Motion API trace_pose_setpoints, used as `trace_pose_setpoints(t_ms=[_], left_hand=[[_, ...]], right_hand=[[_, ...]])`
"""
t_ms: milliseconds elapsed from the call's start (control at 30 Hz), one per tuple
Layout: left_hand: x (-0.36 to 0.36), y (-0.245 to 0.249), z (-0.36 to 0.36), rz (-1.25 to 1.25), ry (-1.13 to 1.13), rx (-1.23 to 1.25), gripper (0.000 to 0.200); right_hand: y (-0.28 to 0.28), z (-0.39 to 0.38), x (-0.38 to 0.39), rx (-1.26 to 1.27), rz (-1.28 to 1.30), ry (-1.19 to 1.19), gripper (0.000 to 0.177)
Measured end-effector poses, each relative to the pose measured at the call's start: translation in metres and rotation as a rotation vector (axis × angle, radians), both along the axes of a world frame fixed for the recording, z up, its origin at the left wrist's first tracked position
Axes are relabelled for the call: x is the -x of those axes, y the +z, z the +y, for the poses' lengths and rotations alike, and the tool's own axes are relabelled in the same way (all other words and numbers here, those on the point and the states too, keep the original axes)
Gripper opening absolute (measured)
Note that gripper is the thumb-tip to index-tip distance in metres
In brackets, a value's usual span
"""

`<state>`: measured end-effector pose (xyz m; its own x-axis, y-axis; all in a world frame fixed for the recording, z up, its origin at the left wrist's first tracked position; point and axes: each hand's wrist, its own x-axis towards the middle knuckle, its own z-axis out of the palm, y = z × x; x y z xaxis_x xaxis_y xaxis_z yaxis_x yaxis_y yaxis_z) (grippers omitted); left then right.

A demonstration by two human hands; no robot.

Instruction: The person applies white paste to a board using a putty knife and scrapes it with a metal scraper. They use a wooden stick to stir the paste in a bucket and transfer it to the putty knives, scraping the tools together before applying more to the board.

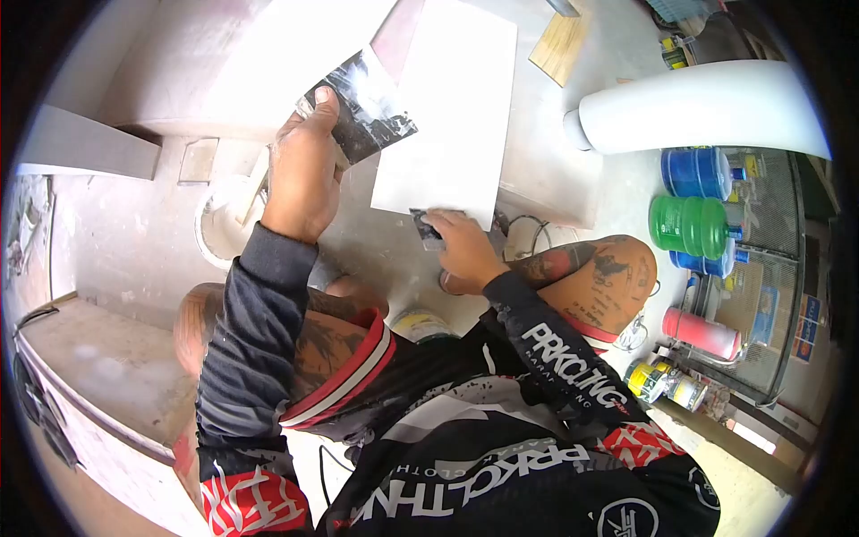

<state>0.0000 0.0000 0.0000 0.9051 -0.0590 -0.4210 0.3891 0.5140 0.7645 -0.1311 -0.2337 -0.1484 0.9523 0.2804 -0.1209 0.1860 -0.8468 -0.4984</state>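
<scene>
Head view, looking down over my own crouched body. I am seeing the left hand [302, 174] raised and clenched around the lower end of a wide blade [367, 112], thumb pressing on its face. The blade is dark, smeared with pale filler, and is tilting up and to the right, so that its far corner is overlapping the left edge of the white panel [452, 107].

The right hand [463, 251] is sitting lower and to the right, well apart from the left. It is gripping a small knife [428, 228], fingers curled over the handle. The knife's tip is touching the panel's near edge, just beside its lower left corner. The panel itself is lying flat on the floor, stretching away from both hands, and its near edge is meeting the right hand's fingertips.

A white tub [219, 228] is standing just below the left wrist. A small tin [420, 324] is resting between the knees, under the right forearm. The right knee [604, 277] is showing beside the right hand. Farther right, a blue bottle [698, 172], a green bottle [693, 225] and a red can [702, 333] are lying together, well clear of the hands.
</scene>
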Motion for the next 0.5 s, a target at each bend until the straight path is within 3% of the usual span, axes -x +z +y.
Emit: trace_pose_setpoints(t_ms=[100,167,200,267,300,367,433,467,500], left_hand=[[-0.006,-0.016,0.004,-0.017,-0.068,-0.112,0.029],[-0.006,-0.027,0.006,-0.031,-0.102,-0.045,0.027],[-0.002,-0.018,0.005,-0.026,-0.089,-0.047,0.027],[0.009,0.005,-0.005,0.103,-0.074,0.217,0.024],[0.013,0.005,-0.006,0.087,-0.058,0.222,0.024],[0.023,0.004,-0.009,0.271,-0.179,0.280,0.027],[0.042,0.025,-0.014,0.225,-0.289,0.140,0.028],[0.044,-0.004,-0.015,0.129,-0.376,0.225,0.028],[0.040,0.007,-0.014,0.113,-0.373,0.223,0.028]], right_hand=[[0.012,0.003,0.014,-0.001,-0.020,0.054,0.046],[0.024,0.004,0.026,-0.029,0.310,-0.049,0.045],[0.038,0.006,0.027,-0.028,0.314,-0.036,0.045],[0.074,0.003,0.012,-0.339,0.029,-0.352,0.045],[0.084,-0.001,0.005,-0.550,0.022,-0.430,0.054],[0.145,0.014,-0.007,-0.654,-0.174,-0.501,0.054],[0.174,0.026,-0.012,-0.672,-0.329,-0.376,0.054],[0.180,0.030,-0.015,-0.679,-0.478,-0.260,0.055],[0.178,0.033,-0.018,-0.682,-0.492,-0.250,0.055]])
